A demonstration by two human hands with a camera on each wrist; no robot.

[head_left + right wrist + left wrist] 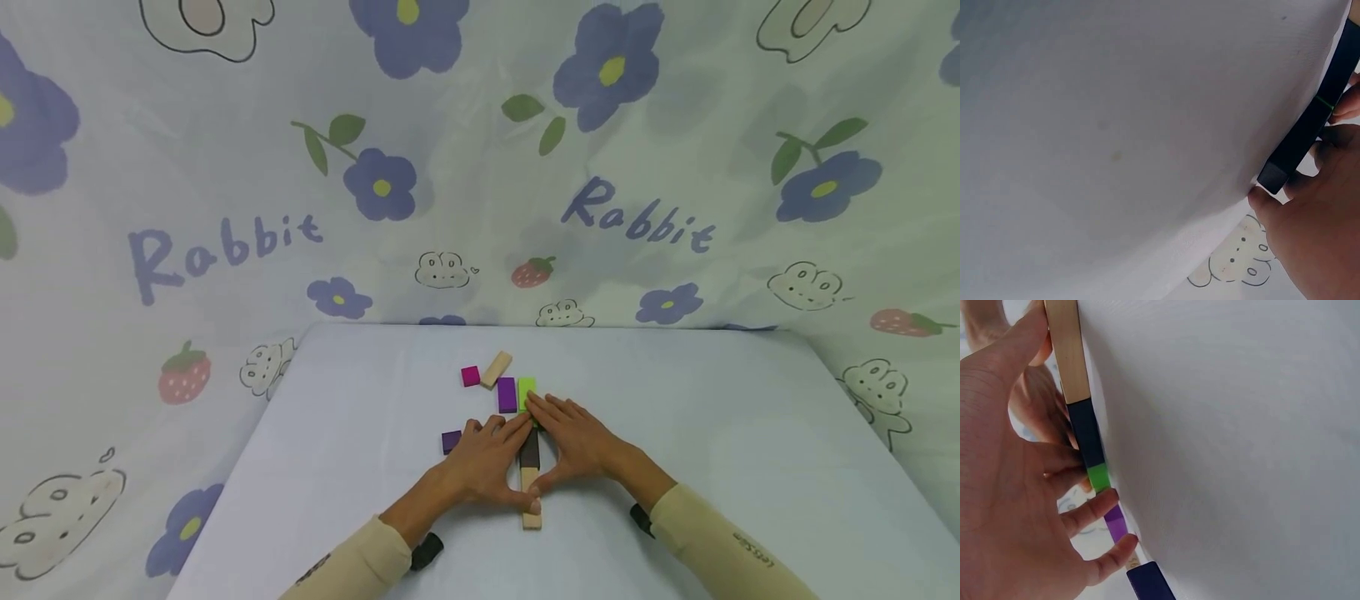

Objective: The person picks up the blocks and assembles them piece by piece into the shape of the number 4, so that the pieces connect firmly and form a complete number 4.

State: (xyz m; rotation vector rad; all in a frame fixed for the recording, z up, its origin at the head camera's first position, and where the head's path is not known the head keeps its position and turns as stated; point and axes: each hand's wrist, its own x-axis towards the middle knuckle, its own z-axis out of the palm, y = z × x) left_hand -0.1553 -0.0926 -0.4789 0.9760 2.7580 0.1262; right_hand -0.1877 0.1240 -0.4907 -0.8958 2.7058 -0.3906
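Note:
A row of small blocks runs toward me, with a dark block (530, 454) joined end to end with a pale wooden block (529, 477). On the left of it lies my left hand (483, 462), fingers spread and thumb touching the wooden part. My right hand (583, 442) reaches in from the other side, its thumb near the left thumb and its fingertips by the green block (527, 390). In the right wrist view, dark block sides (1297, 140) line up beside the right fingers. The hands hide part of the row.
Beyond the hands a purple block (507, 395) stands beside the green one. A pink cube (470, 377) and a slanted wooden block (496, 369) lie farther back. One dark purple block (451, 442) sits left of the left hand. Patterned cloth (480, 183) hangs behind the white table (360, 400).

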